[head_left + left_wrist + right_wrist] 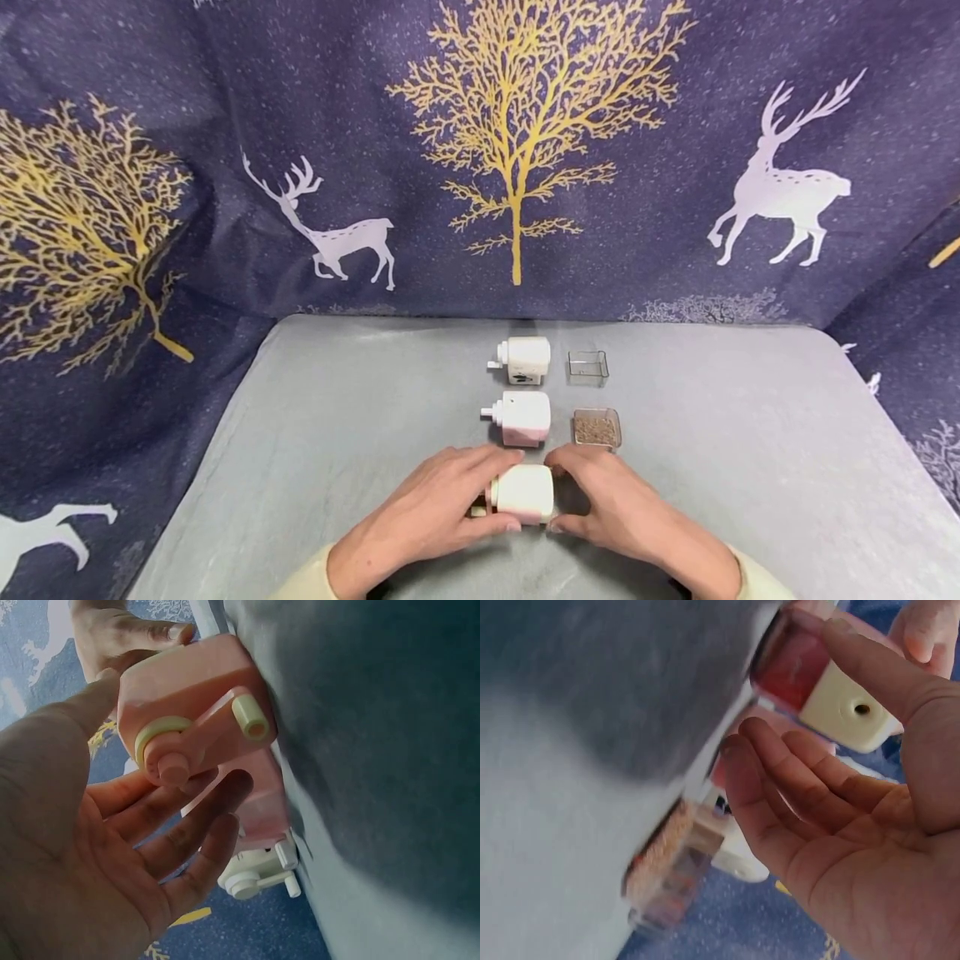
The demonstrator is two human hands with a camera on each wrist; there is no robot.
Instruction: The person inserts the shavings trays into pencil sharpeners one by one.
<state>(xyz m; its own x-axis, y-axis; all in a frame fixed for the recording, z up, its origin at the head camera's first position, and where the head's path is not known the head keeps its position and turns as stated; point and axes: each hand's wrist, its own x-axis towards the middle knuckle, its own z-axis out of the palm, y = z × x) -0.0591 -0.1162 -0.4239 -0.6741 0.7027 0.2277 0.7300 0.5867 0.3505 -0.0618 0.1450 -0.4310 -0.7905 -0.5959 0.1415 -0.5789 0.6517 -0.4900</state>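
A pink and cream hand-crank pencil sharpener (524, 493) stands at the near end of a row. My left hand (442, 504) spans its crank side, thumb along the near edge and index finger at the far edge. Beside the crank (250, 718), the other left fingers hang loosely in the left wrist view. My right hand (611, 504) arches around the opposite side, with a gap at the palm. Its thumb tip lies at the sharpener's edge in the right wrist view, while the fingers (799, 784) are bent softly and apart from it. A round hole shows in the cream face (851, 712).
Behind stand a white and pink sharpener (525, 418) and a white one (528, 360), cranks to the left. To their right lie a clear tray of brown shavings (597, 428) and another clear tray (588, 365). A patterned curtain (630, 267) borders the grey table (750, 433).
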